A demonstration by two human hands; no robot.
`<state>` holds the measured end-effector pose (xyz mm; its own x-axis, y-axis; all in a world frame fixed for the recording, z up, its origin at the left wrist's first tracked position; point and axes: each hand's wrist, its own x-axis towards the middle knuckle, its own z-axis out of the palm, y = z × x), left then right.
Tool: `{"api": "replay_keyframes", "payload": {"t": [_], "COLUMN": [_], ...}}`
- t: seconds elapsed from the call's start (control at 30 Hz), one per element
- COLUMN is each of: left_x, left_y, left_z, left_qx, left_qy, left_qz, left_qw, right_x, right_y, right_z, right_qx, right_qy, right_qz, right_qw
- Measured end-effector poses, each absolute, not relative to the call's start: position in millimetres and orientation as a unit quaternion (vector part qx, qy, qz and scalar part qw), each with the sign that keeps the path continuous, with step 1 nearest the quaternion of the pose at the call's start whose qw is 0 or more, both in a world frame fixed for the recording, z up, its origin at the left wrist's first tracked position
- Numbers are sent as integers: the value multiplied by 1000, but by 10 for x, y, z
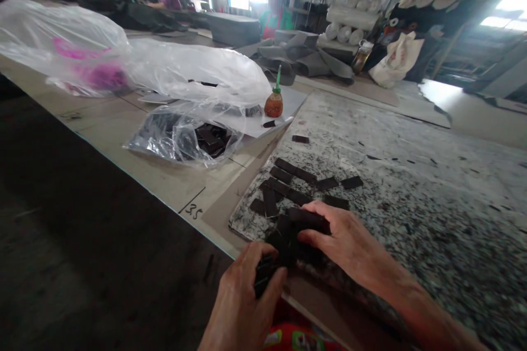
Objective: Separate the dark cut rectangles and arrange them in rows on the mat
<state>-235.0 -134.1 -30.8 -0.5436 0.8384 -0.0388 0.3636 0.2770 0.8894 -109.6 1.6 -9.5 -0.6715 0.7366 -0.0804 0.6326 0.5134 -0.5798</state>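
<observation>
My left hand is at the near corner of a speckled white board. Its fingers and thumb are curled around a small bunch of dark strips. To its right, my right hand pinches black strips between thumb and fingers, low over the board. A dark heap lies between both hands, its separate pieces hard to make out. Just beyond my fingers, several flat black rectangular strips are scattered, some overlapping. One lone strip lies farther back.
Left of the board, a clear plastic bag holds more black pieces. An orange glue bottle with a green nozzle stands behind it. Large plastic bags cover the table's far left. Two people and stacked rolls are in the background. The table edge drops off left.
</observation>
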Motion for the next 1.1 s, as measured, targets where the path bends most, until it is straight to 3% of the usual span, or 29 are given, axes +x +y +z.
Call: {"api": "replay_keyframes", "payload": {"t": [0.17, 0.3, 0.77, 1.1], "left_x": [-2346, -2283, -2279, -2288], "left_y": [-1321, -1310, -1272, -1269], "left_z": [-281, -252, -237, -222], "left_qx": [402, 351, 300, 260], "left_qy": [755, 732, 703, 688], "left_qz": [408, 443, 479, 514], "left_qw": [320, 380, 432, 441], "right_x": [-1091, -1038, -1064, -1264], "right_y": [-20, -9, -95, -267], "right_z": [-135, -209, -86, -72], "right_qx": [-377, -363, -396, -421], "right_qy": [-891, -900, -870, -876], "right_qz": [226, 205, 282, 217], "right_qw": [111, 129, 80, 94]}}
